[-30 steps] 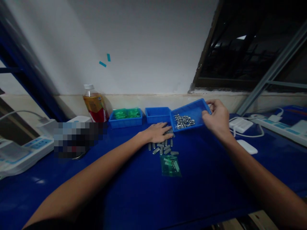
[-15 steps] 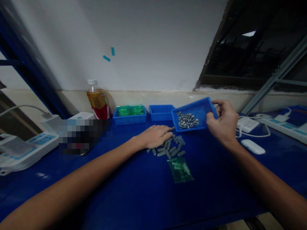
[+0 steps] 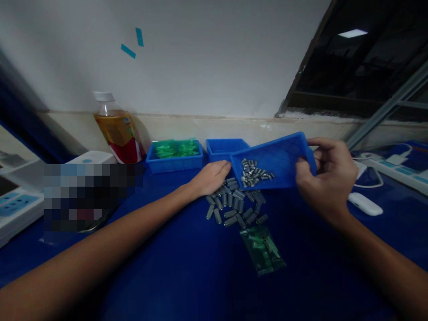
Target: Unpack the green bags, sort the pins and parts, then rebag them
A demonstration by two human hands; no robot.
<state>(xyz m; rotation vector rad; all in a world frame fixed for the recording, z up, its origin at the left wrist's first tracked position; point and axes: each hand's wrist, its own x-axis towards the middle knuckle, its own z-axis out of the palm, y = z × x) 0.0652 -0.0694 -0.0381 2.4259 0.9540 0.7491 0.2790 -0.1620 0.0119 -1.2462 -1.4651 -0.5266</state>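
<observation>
My right hand point(image 3: 329, 176) grips the right end of a blue plastic bin point(image 3: 284, 160), thumb inside the rim and fingers behind it. The bin is tilted down to the left. Small shiny metal cylinders point(image 3: 256, 174) lie gathered at its low end. Beside that low end is my left hand point(image 3: 214, 176), its fingers stretched out together at the edge of a loose pile of grey metal cylinders point(image 3: 236, 203); its fingertips are partly hidden. In front of the pile lies a clear bag point(image 3: 264, 249) with green and metallic pieces inside.
Against the wall stand a blue bin of green packets point(image 3: 174, 165) and another blue bin point(image 3: 222, 147). A drink bottle point(image 3: 118, 133) is at the back left, near a power strip point(image 3: 16, 209). A white rounded case point(image 3: 365, 204) lies on the right, with cables and another strip behind.
The held bin is tipped further left, with its metal pieces shifted toward the low end. My left hand has drawn off the top of the pile to its far left edge. The camera view has shifted.
</observation>
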